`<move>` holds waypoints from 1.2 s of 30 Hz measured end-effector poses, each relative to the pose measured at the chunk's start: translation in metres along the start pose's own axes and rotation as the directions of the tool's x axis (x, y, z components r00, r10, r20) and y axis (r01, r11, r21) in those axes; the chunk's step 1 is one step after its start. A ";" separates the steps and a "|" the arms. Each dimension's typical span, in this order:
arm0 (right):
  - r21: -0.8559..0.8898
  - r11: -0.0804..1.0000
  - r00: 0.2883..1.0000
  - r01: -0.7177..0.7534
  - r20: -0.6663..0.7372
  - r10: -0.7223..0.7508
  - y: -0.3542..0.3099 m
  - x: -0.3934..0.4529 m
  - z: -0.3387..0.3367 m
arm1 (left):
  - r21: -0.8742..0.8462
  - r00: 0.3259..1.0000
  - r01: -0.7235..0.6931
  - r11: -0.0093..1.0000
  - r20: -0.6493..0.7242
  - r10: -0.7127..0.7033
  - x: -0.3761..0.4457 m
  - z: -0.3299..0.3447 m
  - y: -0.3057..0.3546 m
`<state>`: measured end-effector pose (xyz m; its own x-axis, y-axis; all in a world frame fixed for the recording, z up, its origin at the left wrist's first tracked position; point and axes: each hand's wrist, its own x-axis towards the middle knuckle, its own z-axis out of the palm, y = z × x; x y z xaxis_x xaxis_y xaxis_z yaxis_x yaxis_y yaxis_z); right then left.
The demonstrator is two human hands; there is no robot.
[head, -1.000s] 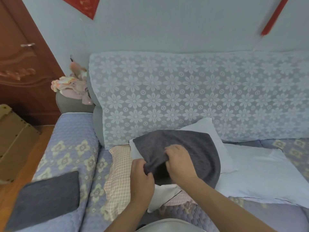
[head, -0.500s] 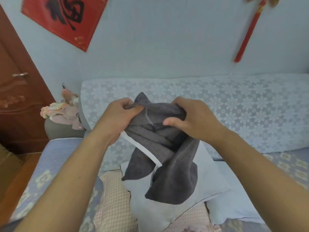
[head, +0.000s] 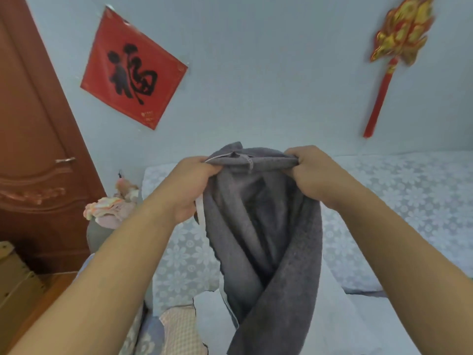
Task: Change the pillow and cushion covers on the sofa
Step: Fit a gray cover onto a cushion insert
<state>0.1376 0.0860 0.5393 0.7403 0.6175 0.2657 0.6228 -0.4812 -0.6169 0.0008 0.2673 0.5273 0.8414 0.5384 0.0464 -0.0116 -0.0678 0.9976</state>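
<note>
Hands, left [head: 190, 187] and right [head: 311, 172], each pinch the bunched top edge of a dark grey towelling cushion cover [head: 266, 239] (hanging limp) above the white pillow [head: 340, 321].

Single head view, facing forward at wall [head: 256, 73], hands close.

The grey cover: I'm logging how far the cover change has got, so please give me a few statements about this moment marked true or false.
1. Both hands grip the grey cover at its top edge. True: the left hand and the right hand each hold it.
2. The cover lies flat on the sofa. False: it hangs from the hands.
3. A white pillow lies below the cover. True.
4. The red paper square hangs on the door. False: it is on the wall, right of the door.
</note>
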 end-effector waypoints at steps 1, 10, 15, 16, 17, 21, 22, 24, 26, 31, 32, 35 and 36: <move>0.055 0.998 1.000 -0.022 0.018 0.021 0.001 0.002 0.000 | -0.092 0.997 0.056 0.994 0.056 -0.051 0.002 0.002 0.000; 0.244 0.957 0.930 -0.156 0.363 0.059 0.025 0.003 -0.001 | 0.721 0.898 -0.156 0.675 0.388 -0.208 0.021 -0.011 -0.013; 0.000 0.991 0.880 -0.135 0.459 0.120 0.040 -0.002 0.039 | 0.328 0.948 0.096 0.940 0.257 -0.186 0.026 0.000 -0.031; 0.054 0.980 0.880 -0.193 0.452 0.149 0.045 -0.002 0.044 | 0.284 0.933 0.136 0.949 0.286 -0.219 0.024 0.002 -0.036; 0.123 0.957 0.869 -0.263 0.461 0.179 0.049 -0.002 0.046 | 0.261 0.913 0.165 0.951 0.324 -0.247 0.021 0.005 -0.041; 0.392 0.766 0.764 -0.509 0.615 0.193 0.063 0.005 0.044 | 0.292 0.803 0.231 0.928 0.481 -0.351 0.012 0.008 -0.053; 0.419 0.734 0.744 -0.535 0.645 0.174 0.066 0.006 0.045 | 0.331 0.791 0.213 0.919 0.494 -0.361 0.012 0.007 -0.056; 0.447 0.716 0.736 -0.536 0.663 0.136 0.067 0.007 0.049 | 0.379 0.819 0.184 0.907 0.452 -0.354 0.014 0.005 -0.061; 0.458 0.737 0.743 -0.497 0.663 0.090 0.064 0.005 0.056 | 0.379 0.872 0.191 0.906 0.358 -0.333 0.018 0.005 -0.068; 0.369 0.804 0.708 -0.466 0.700 0.089 0.068 0.005 0.081 | 0.109 0.873 0.388 0.915 0.276 -0.403 0.015 0.006 -0.082; 0.371 0.793 0.717 -0.484 0.688 0.115 0.071 0.008 0.084 | 0.076 0.851 0.431 0.899 0.298 -0.433 0.012 0.006 -0.084; 0.376 0.781 0.719 -0.499 0.683 0.131 0.073 0.009 0.088 | 0.279 0.823 0.408 0.869 0.299 -0.483 0.003 0.010 -0.093; 0.371 0.790 0.722 -0.487 0.680 0.126 0.073 0.009 0.091 | 0.377 0.857 0.349 0.858 0.242 -0.455 0.004 0.011 -0.096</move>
<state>0.1662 0.1130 0.4294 0.4407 0.8088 -0.3894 0.0376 -0.4500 -0.8922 0.0111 0.2662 0.4308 0.8570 0.2891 -0.4265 0.4876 -0.1873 0.8527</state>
